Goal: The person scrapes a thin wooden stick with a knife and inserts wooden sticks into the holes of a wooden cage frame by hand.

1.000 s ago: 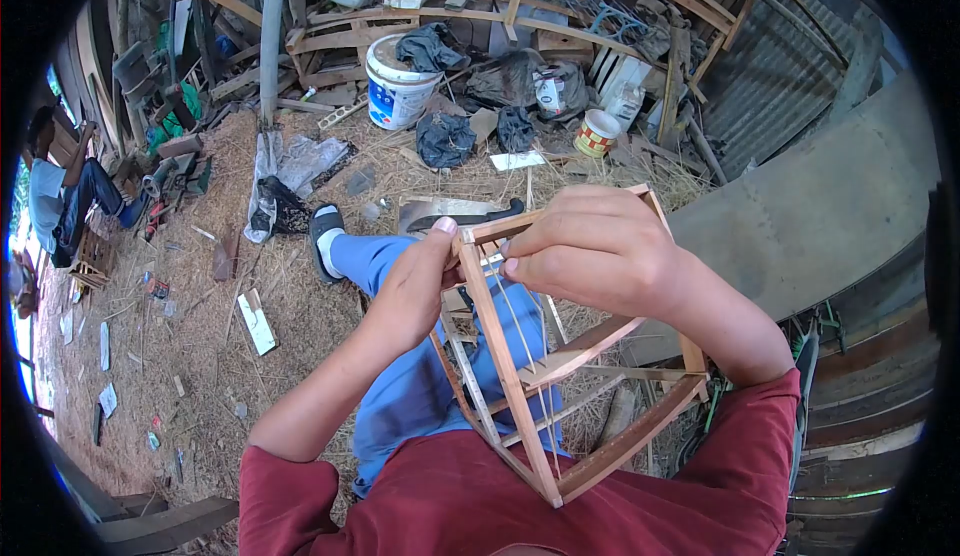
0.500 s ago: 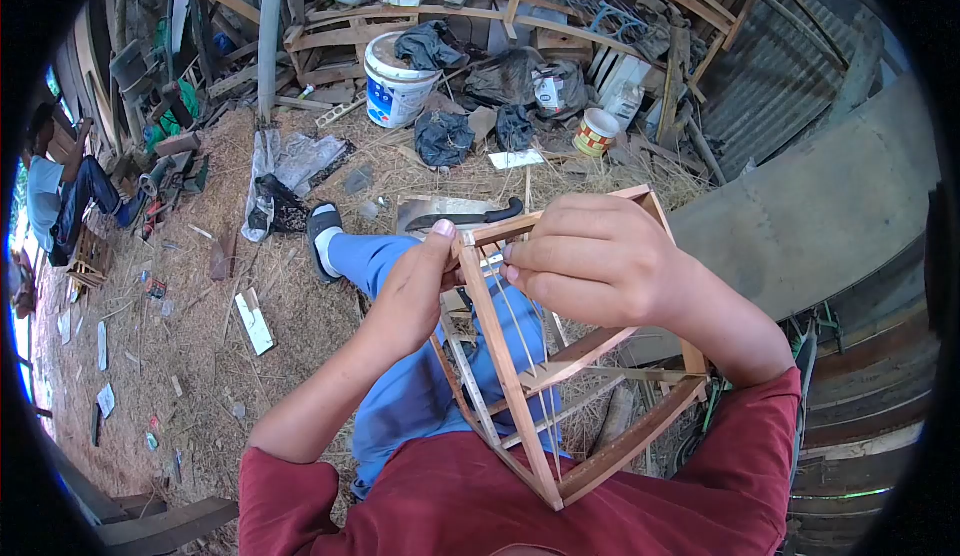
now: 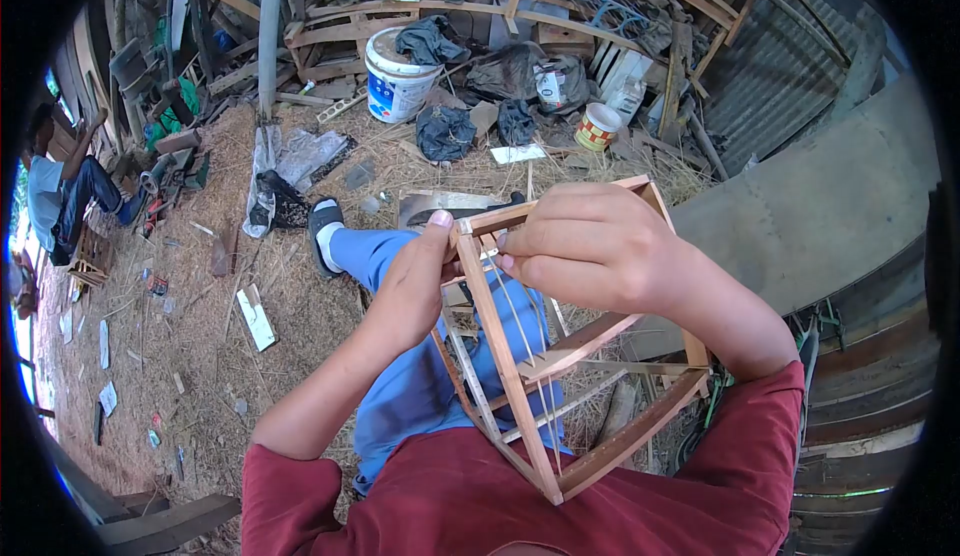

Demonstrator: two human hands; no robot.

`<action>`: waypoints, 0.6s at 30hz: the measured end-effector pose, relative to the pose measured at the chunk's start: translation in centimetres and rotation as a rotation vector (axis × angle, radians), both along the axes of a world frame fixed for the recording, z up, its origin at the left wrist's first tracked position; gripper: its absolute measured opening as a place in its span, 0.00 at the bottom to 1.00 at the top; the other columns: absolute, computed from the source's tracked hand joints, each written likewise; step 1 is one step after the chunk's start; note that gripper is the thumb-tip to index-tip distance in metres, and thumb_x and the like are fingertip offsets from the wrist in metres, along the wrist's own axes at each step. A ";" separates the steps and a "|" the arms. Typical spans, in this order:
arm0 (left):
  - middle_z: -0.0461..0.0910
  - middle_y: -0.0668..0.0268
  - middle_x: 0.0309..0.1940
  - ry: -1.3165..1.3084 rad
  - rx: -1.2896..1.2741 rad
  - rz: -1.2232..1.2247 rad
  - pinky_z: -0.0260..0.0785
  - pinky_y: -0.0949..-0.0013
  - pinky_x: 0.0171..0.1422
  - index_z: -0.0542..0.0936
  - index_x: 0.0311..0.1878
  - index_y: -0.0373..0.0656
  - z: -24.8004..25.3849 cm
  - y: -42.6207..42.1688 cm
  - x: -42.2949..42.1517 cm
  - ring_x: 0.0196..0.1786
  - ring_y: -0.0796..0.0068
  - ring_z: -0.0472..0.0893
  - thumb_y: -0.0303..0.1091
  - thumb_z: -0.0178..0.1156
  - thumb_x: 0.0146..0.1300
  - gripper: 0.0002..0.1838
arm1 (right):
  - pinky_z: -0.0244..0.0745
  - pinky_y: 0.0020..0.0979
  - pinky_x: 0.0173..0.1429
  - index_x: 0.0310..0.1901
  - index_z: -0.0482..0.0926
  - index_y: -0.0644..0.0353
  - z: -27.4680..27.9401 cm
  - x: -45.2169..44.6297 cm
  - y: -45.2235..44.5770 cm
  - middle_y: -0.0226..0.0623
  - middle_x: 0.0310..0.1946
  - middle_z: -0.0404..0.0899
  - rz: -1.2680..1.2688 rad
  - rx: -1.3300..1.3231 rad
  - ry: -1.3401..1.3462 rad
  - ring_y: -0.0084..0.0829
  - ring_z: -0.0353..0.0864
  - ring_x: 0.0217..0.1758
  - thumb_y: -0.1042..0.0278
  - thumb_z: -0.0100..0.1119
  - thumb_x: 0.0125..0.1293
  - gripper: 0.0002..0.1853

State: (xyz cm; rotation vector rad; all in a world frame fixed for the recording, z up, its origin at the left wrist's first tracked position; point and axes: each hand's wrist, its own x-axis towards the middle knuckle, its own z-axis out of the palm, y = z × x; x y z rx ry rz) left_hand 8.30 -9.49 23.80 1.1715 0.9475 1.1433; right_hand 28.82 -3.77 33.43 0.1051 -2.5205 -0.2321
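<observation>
A wooden frame (image 3: 508, 356) of thin strips rests over my lap and against my torso, tilted. My left hand (image 3: 415, 281) grips its upper left corner, thumb on top. My right hand (image 3: 595, 251) reaches over the top bar with fingers pinched just inside that corner; what they pinch is too small to make out. Thin strands (image 3: 541, 341) run from near these fingertips down through the frame. Beyond the top bar, a dark-handled blade (image 3: 480, 201) lies partly hidden.
A white bucket (image 3: 398, 81), black plastic bags (image 3: 445, 133) and a small yellow-red pail (image 3: 598, 126) stand ahead. A large curved sheet (image 3: 810, 211) is at the right. Another person (image 3: 62, 191) sits at the far left. A white-marked board piece (image 3: 257, 318) lies on the straw-covered ground.
The frame's top and my right hand have shifted slightly up in view. The light strip between my fingertips is less visible. The other person's hand has moved a little.
</observation>
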 end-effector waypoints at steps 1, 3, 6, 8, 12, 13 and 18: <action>0.83 0.56 0.59 0.014 0.001 -0.026 0.70 0.65 0.71 0.77 0.67 0.29 0.0 0.1 -0.1 0.59 0.70 0.82 0.55 0.29 0.86 0.38 | 0.82 0.35 0.38 0.32 0.79 0.63 0.1 -0.1 -0.1 0.36 0.33 0.80 0.001 -0.001 0.001 0.37 0.84 0.36 0.71 0.66 0.47 0.10; 0.83 0.55 0.59 0.029 0.002 -0.055 0.69 0.65 0.71 0.77 0.67 0.29 0.0 0.1 -0.1 0.60 0.70 0.82 0.55 0.29 0.86 0.38 | 0.78 0.34 0.31 0.28 0.79 0.67 0.3 -0.1 -0.2 0.41 0.33 0.82 0.036 0.008 -0.001 0.37 0.83 0.30 0.76 0.73 0.47 0.10; 0.83 0.55 0.59 0.011 0.004 -0.013 0.69 0.65 0.71 0.77 0.67 0.30 -0.1 0.0 0.2 0.60 0.70 0.82 0.56 0.29 0.86 0.38 | 0.78 0.34 0.31 0.28 0.79 0.67 0.3 -0.1 -0.2 0.41 0.33 0.82 0.029 0.029 0.009 0.37 0.82 0.30 0.76 0.73 0.47 0.10; 0.84 0.56 0.58 -0.005 0.013 -0.016 0.70 0.65 0.71 0.77 0.67 0.30 -0.4 0.1 0.1 0.60 0.70 0.82 0.56 0.29 0.86 0.38 | 0.78 0.34 0.31 0.27 0.79 0.67 0.3 -0.2 -0.3 0.41 0.33 0.82 0.032 0.035 0.023 0.37 0.82 0.30 0.76 0.73 0.47 0.10; 0.84 0.56 0.57 0.019 0.014 0.003 0.70 0.65 0.71 0.78 0.66 0.31 -0.2 -0.1 0.2 0.59 0.70 0.82 0.56 0.29 0.86 0.38 | 0.78 0.34 0.31 0.28 0.79 0.67 0.3 -0.2 -0.2 0.40 0.32 0.81 0.044 0.032 0.000 0.36 0.82 0.30 0.76 0.73 0.47 0.10; 0.84 0.56 0.56 0.018 0.029 0.002 0.70 0.65 0.70 0.78 0.66 0.31 -0.2 0.0 0.2 0.58 0.70 0.83 0.56 0.29 0.86 0.38 | 0.78 0.34 0.31 0.28 0.79 0.67 0.3 -0.2 -0.1 0.40 0.32 0.81 0.046 0.031 -0.012 0.36 0.82 0.30 0.76 0.72 0.47 0.10; 0.85 0.56 0.55 0.040 0.044 0.030 0.71 0.64 0.70 0.78 0.65 0.30 0.1 -0.1 0.3 0.58 0.69 0.83 0.57 0.28 0.85 0.39 | 0.79 0.35 0.33 0.29 0.79 0.67 0.8 -0.5 0.1 0.41 0.34 0.81 0.049 0.015 -0.102 0.37 0.82 0.32 0.75 0.70 0.46 0.10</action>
